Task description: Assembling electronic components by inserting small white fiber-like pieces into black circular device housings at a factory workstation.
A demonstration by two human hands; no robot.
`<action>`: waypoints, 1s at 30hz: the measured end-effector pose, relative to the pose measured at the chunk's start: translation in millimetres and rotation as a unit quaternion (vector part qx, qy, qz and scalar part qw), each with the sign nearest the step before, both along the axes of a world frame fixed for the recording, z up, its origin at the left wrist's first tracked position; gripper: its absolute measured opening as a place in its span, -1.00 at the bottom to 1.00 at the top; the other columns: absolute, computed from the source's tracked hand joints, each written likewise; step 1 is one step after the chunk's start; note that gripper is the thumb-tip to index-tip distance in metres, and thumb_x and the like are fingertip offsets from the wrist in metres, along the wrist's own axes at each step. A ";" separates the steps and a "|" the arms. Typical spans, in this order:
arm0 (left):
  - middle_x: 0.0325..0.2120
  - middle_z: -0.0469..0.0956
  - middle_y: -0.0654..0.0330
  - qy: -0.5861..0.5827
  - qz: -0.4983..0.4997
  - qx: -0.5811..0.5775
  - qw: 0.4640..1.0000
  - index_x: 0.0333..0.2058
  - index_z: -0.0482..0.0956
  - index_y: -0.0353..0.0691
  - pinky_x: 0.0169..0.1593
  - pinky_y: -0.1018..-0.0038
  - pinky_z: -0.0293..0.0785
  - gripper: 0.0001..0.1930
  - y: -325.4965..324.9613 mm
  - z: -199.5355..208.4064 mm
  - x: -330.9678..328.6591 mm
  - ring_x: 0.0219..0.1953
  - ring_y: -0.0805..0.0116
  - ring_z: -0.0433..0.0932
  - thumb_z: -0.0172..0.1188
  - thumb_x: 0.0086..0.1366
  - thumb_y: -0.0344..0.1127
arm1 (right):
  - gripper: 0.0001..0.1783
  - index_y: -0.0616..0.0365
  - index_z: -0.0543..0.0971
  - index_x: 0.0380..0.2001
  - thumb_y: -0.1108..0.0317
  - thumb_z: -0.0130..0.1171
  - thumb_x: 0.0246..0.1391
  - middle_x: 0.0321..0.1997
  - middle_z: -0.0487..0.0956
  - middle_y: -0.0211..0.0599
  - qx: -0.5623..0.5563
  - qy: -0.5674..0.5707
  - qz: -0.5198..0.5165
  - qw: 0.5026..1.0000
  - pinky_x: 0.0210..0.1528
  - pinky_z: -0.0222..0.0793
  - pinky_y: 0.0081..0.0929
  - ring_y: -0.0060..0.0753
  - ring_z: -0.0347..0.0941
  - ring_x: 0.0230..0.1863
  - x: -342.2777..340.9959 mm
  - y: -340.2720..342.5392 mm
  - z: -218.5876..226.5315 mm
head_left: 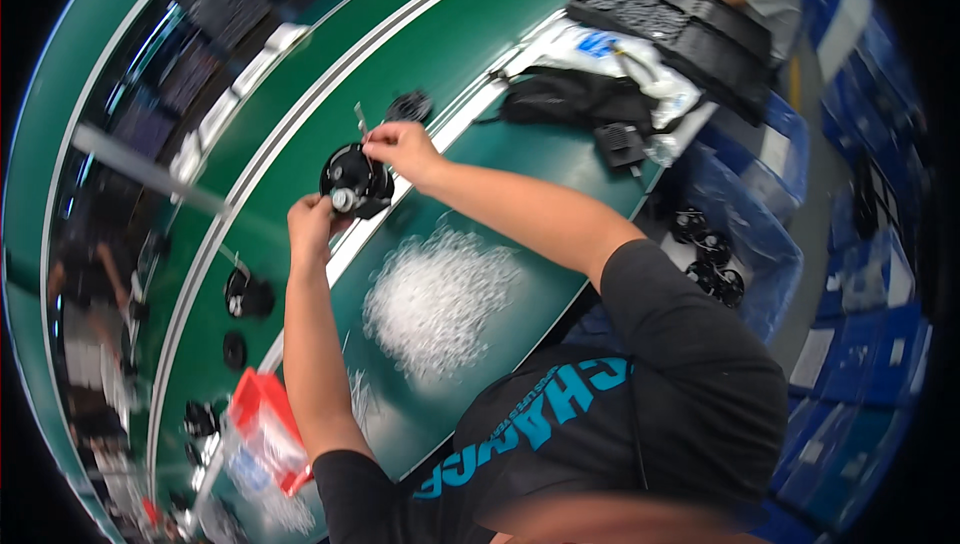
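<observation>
Green table (520, 159) carries a heap of small clear plastic pieces (440, 294); above it, the left hand (312, 227) grips a round black plastic part (355, 182), the right hand (398, 147) pinching a thin metal strip (360, 121).

Left hand (312, 224): grips round black part (355, 182), frame centre-left.
Right hand (398, 147): pinches thin metal strip (360, 120) above it.
Below: pile of clear small pieces (440, 299).
</observation>
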State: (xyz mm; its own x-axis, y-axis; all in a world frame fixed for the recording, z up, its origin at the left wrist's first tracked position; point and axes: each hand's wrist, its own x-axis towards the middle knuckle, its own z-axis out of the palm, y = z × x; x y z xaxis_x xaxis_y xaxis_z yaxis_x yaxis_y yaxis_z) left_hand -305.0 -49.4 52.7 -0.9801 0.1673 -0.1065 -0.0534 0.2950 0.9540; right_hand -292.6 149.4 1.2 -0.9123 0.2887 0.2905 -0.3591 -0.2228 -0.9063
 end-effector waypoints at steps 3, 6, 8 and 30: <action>-0.41 0.56 0.07 -0.026 -0.029 0.014 0.999 -0.27 0.48 -0.45 -0.46 0.46 0.64 -0.85 37.6 -1.8 14.9 -0.52 0.26 0.61 0.05 0.22 -0.48 | -0.77 0.28 0.63 -0.28 0.31 0.25 0.09 -0.29 0.62 -0.23 0.181 -0.003 -0.118 0.976 -0.20 0.44 -0.49 -0.44 0.54 -0.30 41.3 35.5 19.1; -0.41 0.58 0.02 -0.051 -0.088 0.008 0.995 -0.30 0.50 -0.53 -0.45 0.43 0.66 -0.81 70.0 -15.5 21.4 -0.48 0.24 0.64 0.07 0.21 -0.47 | -0.76 0.24 0.63 -0.27 0.27 0.21 0.12 -0.25 0.61 -0.14 0.231 -0.021 -0.165 0.959 -0.20 0.45 -0.44 -0.34 0.56 -0.29 63.0 63.7 14.4; -0.43 0.58 0.02 -0.064 -0.123 -0.015 0.990 -0.33 0.52 -0.53 -0.44 0.43 0.66 -0.81 101.0 -17.8 30.6 -0.48 0.26 0.63 0.08 0.20 -0.45 | -0.78 0.22 0.62 -0.25 0.30 0.15 0.15 -0.30 0.62 -0.13 0.264 -0.017 -0.170 0.949 -0.20 0.46 -0.45 -0.31 0.58 -0.31 83.8 91.9 18.1; -0.41 0.57 0.23 0.006 -0.179 0.232 0.956 -0.22 0.53 -0.31 -0.46 0.61 0.39 -0.83 164.5 -11.5 57.1 -0.48 0.52 0.49 0.28 0.21 -0.51 | -0.75 0.21 0.59 -0.26 0.28 0.03 0.16 -0.49 0.57 -0.24 0.342 -0.088 0.063 0.933 -0.28 0.39 -0.40 -0.36 0.50 -0.42 116.6 153.9 22.5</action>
